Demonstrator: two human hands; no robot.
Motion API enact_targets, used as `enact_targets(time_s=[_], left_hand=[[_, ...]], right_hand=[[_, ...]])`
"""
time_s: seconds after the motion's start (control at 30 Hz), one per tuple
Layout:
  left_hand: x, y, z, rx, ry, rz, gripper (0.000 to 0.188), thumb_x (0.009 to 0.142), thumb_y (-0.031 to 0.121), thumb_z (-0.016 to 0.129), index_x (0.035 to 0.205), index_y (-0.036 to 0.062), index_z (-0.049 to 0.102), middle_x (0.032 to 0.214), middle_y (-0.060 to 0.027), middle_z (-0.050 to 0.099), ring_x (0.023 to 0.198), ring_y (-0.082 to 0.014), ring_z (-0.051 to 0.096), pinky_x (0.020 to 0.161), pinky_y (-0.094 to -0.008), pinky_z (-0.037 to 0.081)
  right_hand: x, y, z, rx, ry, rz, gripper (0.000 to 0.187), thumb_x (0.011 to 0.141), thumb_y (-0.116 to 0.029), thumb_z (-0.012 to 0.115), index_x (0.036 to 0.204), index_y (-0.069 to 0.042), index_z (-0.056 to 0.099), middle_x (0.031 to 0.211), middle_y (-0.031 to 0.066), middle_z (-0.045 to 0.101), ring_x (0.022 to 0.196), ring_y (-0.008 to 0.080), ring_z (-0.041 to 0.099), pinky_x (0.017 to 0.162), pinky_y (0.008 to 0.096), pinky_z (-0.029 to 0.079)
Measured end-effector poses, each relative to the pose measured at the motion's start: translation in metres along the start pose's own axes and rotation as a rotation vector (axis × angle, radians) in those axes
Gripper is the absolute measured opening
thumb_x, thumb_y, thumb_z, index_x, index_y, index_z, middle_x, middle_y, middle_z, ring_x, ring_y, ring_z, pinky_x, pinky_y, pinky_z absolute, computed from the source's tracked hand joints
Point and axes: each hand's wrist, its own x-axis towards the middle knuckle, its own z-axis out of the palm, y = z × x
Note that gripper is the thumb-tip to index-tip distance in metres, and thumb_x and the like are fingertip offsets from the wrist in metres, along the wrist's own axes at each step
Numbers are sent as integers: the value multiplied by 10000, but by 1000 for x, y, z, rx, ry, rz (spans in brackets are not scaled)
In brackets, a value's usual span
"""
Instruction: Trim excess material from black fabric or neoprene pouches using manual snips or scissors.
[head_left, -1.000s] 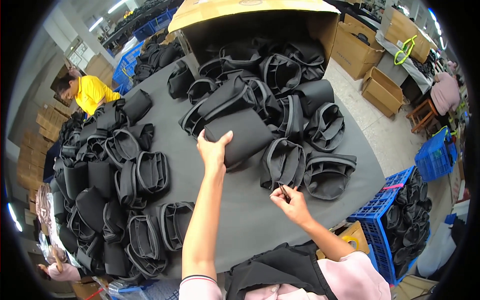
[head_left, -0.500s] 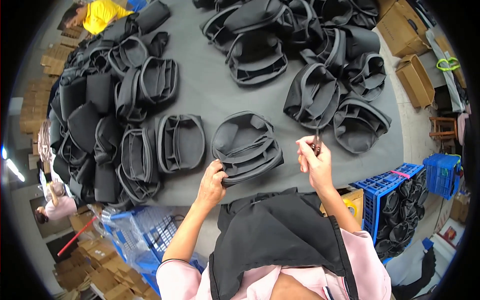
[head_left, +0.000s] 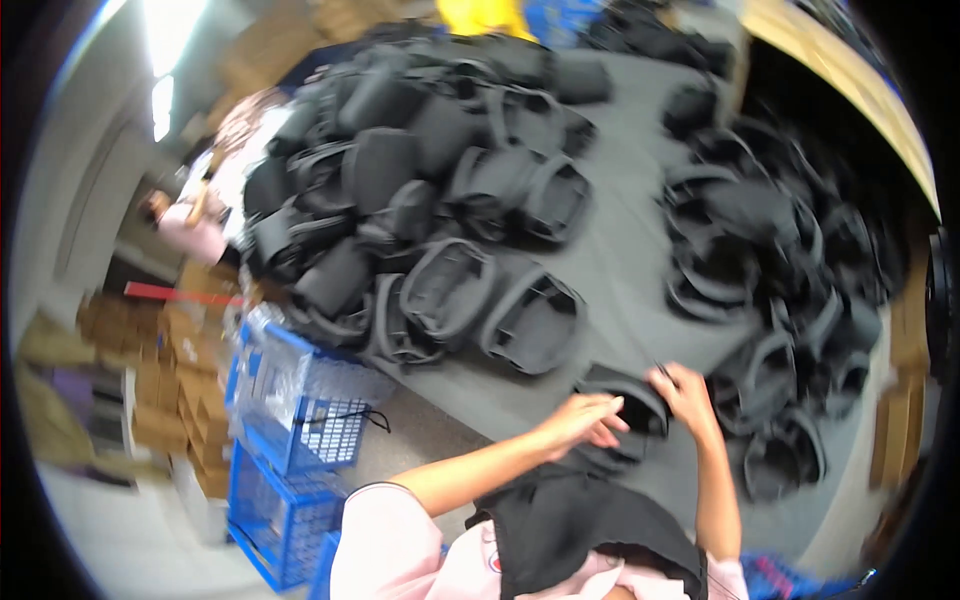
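Note:
A black fabric bag (head_left: 630,400) with a wide open mouth lies at the near edge of the table in front of me. My left hand (head_left: 585,424) is over its near left side with fingers stretched out and apart; motion blur hides whether they touch the cloth. Beside the bag's right end, my right hand (head_left: 687,398) is closed around a small dark tool (head_left: 660,371), which looks like scissors with its thin tip pointing up and left. Just left of the bag sits another open black bag (head_left: 533,318).
A large heap of black bags (head_left: 385,165) covers the table's left side, and more bags (head_left: 740,240) are piled at right. Between them runs the grey table top (head_left: 625,190). Blue crates (head_left: 290,400) with clear plastic stand at lower left. A co-worker in pink (head_left: 190,225) is at far left.
My view has swung left, so the scene sits further right. My left hand has gone from pinching the bag's near left edge to stretched fingers over it. The bag appears turned and tilted.

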Motion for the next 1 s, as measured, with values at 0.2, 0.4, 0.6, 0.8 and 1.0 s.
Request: enact_targets(time_s=[0.2,0.4,0.6,0.8,1.0], left_hand=[[36,-19,35,-614,44,-65,761,664,710,611,1060,62,568,1050,-124,590,939,-252,556,904,-381,400],[10,28,71,471,196,323,478,633,122,592,1039,-83,445,852,-226,610,846,-350,608,749,-403,472],[-3,51,60,1419,140,467,454,608,54,682,988,-45,455,866,-232,601,866,-353,597,703,-428,476],[28,-20,24,1477,164,553,654,543,122,767,1102,-36,465,1048,-170,529,997,-310,502,792,-394,453],[13,-19,34,1022,295,343,683,701,543,600,997,-68,532,1005,-199,555,967,-337,515,837,-410,414]], right_hand=[[-50,-7,7,202,66,214,173,830,-130,567,780,23,630,663,48,589,511,85,487,462,237,361],[-59,5,3,592,497,125,127,879,-135,554,844,-13,552,655,9,537,424,8,307,369,201,222],[-59,-12,27,945,439,195,201,913,-207,545,866,-12,532,610,16,503,359,28,296,334,203,234],[-68,40,70,1464,204,722,178,874,-199,598,768,-85,512,541,-40,410,380,48,273,322,188,213],[-77,27,58,1397,158,615,93,856,-61,553,800,-96,488,553,-46,408,381,34,298,318,179,217]])
